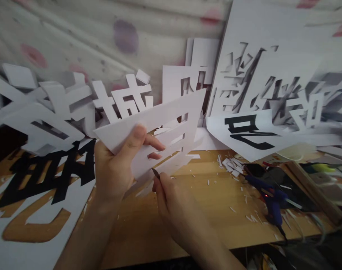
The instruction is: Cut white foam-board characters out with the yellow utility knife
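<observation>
Head view. White board with slots cut through it, raised above the desk at mid-frame. Its long axis rises from centre left towards the upper right.

Left hand: clamped on the board's left end, thumb on the near face, other fingers showing through the openings. It is the nearer hand, in direct contact.

Right hand: below the board, fingers pinching a small dark blade. The blade tip points to the upper left, at the board's lower edge; the board lies above the pinching fingers. Whether the tip touches or has entered the card: cannot tell.

Writing: a white cut-out character standing upright, upper left of centre, reads as 城. A curled paper sheet right of centre bears bold black strokes; character not identified. Black cut-out shapes at left overlap one another; reading uncertain. More white cut-outs stand at the right, partly hidden.

Brands, labels: none legible. Blue glue gun, lower right, shows a small red light; no lettering made out. Paper scraps lie heaped on the desk beyond it, with slivers scattered around.
</observation>
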Motion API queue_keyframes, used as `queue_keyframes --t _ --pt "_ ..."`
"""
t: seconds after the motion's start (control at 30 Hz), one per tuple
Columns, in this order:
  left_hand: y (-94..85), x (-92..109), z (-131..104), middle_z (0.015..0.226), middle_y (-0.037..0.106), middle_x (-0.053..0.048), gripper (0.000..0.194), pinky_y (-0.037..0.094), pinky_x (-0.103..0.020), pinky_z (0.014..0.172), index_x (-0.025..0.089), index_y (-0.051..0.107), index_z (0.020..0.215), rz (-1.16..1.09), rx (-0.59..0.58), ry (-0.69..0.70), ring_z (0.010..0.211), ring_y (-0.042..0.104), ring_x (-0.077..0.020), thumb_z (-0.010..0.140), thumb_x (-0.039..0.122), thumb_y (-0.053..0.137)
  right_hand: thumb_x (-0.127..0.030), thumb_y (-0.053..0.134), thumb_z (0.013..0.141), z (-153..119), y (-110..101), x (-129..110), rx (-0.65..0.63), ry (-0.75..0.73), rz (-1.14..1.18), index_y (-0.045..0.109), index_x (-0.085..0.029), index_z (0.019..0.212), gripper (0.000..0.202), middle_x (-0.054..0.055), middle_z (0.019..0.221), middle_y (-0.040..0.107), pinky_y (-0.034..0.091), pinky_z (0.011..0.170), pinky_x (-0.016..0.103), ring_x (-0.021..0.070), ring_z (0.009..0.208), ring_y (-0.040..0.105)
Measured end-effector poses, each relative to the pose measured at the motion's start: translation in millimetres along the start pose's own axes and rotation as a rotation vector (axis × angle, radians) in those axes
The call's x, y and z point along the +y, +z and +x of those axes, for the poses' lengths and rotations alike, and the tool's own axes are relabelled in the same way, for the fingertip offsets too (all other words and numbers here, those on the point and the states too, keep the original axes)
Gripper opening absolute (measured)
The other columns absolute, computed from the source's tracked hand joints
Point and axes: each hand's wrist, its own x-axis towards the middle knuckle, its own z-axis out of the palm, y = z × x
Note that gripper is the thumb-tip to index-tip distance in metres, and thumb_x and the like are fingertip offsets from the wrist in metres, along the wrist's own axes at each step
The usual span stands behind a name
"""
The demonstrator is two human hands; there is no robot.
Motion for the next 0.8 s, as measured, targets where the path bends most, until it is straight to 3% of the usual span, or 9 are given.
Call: queue_keyframes --t 0.4,0.57,0.8 --pt "11.3 -18 -2 0.063 0.069 -0.003 0.026 0.055 -0.027 0.048 0.022 0.070 0.062 0.075 -0.064 -0.058 0.055 0.061 -0.0160 0.079 0.040 0.073 -0.019 0.036 0.096 6 6 12 0.031 0.041 -0.044 0.061 -0.016 0.088 0.026 0.006 0.066 0.066 0.019 0.047 0.028 0.0123 0.049 0.049" --pt "13.6 -17 -5 0.063 0.068 -0.002 0.025 0.052 -0.026 0.047 0.023 0.069 0.061 0.109 -0.033 -0.039 0.054 0.060 -0.0148 0.082 0.037 0.071 -0.019 0.037 0.096 7 5 14 0.013 0.054 -0.006 0.059 -0.017 0.084 0.025 0.005 0.066 0.065 0.023 0.048 0.026 0.0126 0.052 0.052" --pt "14.7 -18 -5 0.061 0.068 0.001 0.025 0.050 -0.024 0.046 0.025 0.067 0.061 0.135 -0.021 -0.013 0.052 0.058 -0.0133 0.084 0.036 0.069 -0.014 0.034 0.094 11 2 9 -0.066 0.045 -0.094 0.062 -0.014 0.094 0.028 0.011 0.078 0.072 0.024 0.049 0.027 0.0163 0.059 0.059"
